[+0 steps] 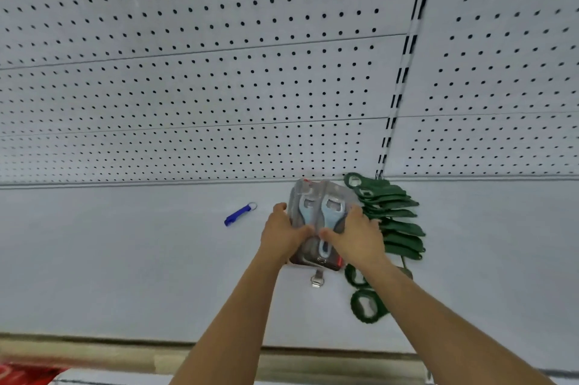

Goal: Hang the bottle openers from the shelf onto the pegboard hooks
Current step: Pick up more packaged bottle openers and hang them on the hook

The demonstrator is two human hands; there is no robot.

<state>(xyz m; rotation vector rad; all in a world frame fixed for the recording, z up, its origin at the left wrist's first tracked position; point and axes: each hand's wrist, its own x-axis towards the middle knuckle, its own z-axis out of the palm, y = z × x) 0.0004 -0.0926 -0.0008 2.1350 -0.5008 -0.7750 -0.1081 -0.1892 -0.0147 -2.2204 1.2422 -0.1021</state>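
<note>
A stack of clear packs with light-blue bottle openers [322, 209] lies on the white shelf [125, 259], close to the pegboard. My left hand [283, 236] grips the stack's left side and my right hand [354, 234] grips its right side, thumbs meeting over the middle. To the right, a fanned row of dark green openers [394, 221] stretches from the pegboard's foot toward me. A single blue opener with a key ring [239, 214] lies alone to the left. The white pegboard [219, 71] fills the upper view; I see no hooks on it.
A small metal clip or ring [317, 278] lies just in front of the packs. A slotted upright strip [404, 65] divides the pegboard panels. The shelf's front edge [125, 350] runs along the bottom, with something red [22, 373] at the lower left.
</note>
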